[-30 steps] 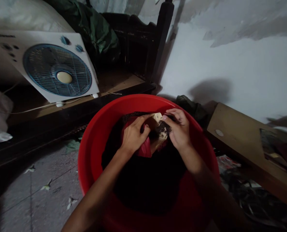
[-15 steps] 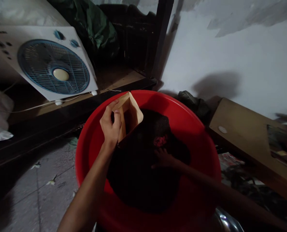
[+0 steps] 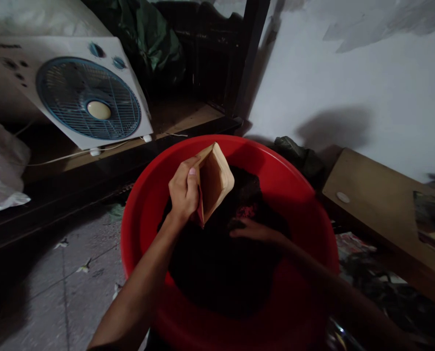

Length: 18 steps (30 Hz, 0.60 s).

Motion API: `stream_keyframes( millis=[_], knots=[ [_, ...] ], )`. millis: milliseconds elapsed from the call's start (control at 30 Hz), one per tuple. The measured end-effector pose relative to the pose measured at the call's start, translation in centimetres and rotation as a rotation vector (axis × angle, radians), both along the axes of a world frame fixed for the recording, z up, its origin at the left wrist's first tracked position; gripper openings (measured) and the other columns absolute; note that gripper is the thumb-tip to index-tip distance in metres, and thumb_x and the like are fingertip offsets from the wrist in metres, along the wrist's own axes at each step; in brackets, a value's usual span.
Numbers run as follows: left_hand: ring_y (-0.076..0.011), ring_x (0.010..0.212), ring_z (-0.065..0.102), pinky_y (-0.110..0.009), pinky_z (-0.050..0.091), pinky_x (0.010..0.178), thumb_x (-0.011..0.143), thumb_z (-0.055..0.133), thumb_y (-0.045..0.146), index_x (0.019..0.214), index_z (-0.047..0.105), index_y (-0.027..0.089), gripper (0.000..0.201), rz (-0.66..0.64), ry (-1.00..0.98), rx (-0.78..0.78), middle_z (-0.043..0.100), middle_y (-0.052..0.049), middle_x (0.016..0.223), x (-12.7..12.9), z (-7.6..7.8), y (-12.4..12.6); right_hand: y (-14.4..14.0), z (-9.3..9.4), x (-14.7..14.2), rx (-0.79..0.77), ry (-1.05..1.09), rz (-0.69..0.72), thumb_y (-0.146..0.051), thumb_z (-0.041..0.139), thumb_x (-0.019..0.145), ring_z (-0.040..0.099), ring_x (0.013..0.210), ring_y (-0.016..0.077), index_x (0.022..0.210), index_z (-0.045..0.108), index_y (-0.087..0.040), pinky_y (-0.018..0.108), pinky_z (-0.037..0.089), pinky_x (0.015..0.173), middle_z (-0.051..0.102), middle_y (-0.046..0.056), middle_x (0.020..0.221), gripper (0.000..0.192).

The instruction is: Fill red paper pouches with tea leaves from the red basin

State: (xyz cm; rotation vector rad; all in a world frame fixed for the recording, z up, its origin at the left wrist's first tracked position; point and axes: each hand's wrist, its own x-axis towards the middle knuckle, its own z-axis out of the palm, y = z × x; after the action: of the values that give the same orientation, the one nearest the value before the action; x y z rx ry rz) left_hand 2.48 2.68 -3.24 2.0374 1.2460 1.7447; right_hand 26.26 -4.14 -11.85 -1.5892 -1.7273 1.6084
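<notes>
far left of the red basin (image 3: 140, 229), a white box fan (image 3: 82, 95) leans on a wooden ledge (image 3: 137, 141), its blue grille turned toward the basin. your left hand (image 3: 184, 192) is over the basin's left half, fingers (image 3: 191, 187) clamped on the edge of a brown paper pouch (image 3: 214, 180). the pouch is lifted above the dark material (image 3: 217, 263) that fills the basin; its long axis slants, upper end toward the basin's far rim, lower end down toward the dark heap, with a red strip at that lower edge. just right of the pouch, your right hand (image 3: 252, 229) lies low on the dark material, near a small red patch (image 3: 245, 212); it is too dim to tell how its fingers are set. right of the basin sits a tilted wooden board (image 3: 378, 214), with a white wall (image 3: 349, 83) behind it.
</notes>
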Motion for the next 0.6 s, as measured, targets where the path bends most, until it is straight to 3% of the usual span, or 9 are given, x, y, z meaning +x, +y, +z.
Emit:
stream_keyframes(
  millis=[133, 233, 300, 367, 600],
  knots=[
    [-0.0197, 0.116, 0.063, -0.037, 0.051, 0.101, 0.105, 0.024, 0.041, 0.123, 0.061, 0.02, 0.046, -0.125, 0.057, 0.024, 0.068, -0.009, 0.121, 0.3, -0.3, -0.2, 2.5, 6.5, -0.7, 0.14, 0.503, -0.617, -0.05, 0.075, 0.071, 0.059, 0.054, 0.0122, 0.092, 0.062, -0.023, 0.022, 0.045, 0.046, 0.065, -0.004, 0.07, 0.037],
    [-0.0189, 0.118, 0.061, -0.036, 0.053, 0.1, 0.105, 0.027, 0.041, 0.126, 0.059, 0.022, 0.043, -0.213, 0.154, -0.005, 0.064, -0.008, 0.125, 0.7, -0.3, -0.3, 3.8, 11.7, -2.0, 0.334, 0.83, -0.922, -0.047, 0.071, 0.074, 0.058, 0.053, 0.0115, 0.085, 0.055, -0.024, 0.021, 0.042, 0.04, 0.063, -0.004, 0.071, 0.029],
    [-0.0184, 0.118, 0.061, -0.035, 0.054, 0.097, 0.105, 0.03, 0.041, 0.128, 0.058, 0.024, 0.041, -0.254, 0.207, -0.042, 0.062, -0.008, 0.127, 1.1, -0.3, -0.5, 4.5, 14.1, -3.2, 0.431, 0.948, -0.961, -0.045, 0.067, 0.078, 0.061, 0.058, 0.0135, 0.084, 0.054, -0.026, 0.025, 0.051, 0.047, 0.062, -0.003, 0.071, 0.024],
    [-0.0186, 0.118, 0.061, -0.035, 0.054, 0.096, 0.104, 0.032, 0.041, 0.13, 0.057, 0.025, 0.04, -0.274, 0.239, -0.065, 0.06, -0.008, 0.128, 1.4, -0.3, -0.7, 5.1, 15.2, -4.5, 0.507, 0.993, -0.942, -0.044, 0.064, 0.082, 0.063, 0.063, 0.0149, 0.085, 0.054, -0.027, 0.031, 0.058, 0.059, 0.061, -0.003, 0.073, 0.02],
    [-0.0175, 0.114, 0.062, -0.033, 0.054, 0.096, 0.103, 0.038, 0.033, 0.121, 0.06, 0.022, 0.031, -0.192, 0.169, -0.066, 0.064, -0.006, 0.119, 1.8, 0.1, -1.2, 6.5, 14.2, -8.9, 0.721, 0.992, -0.945, -0.032, 0.074, 0.074, 0.061, 0.071, 0.0111, 0.087, 0.054, -0.023, 0.029, 0.054, 0.075, 0.059, -0.006, 0.078, 0.025]
  ],
)
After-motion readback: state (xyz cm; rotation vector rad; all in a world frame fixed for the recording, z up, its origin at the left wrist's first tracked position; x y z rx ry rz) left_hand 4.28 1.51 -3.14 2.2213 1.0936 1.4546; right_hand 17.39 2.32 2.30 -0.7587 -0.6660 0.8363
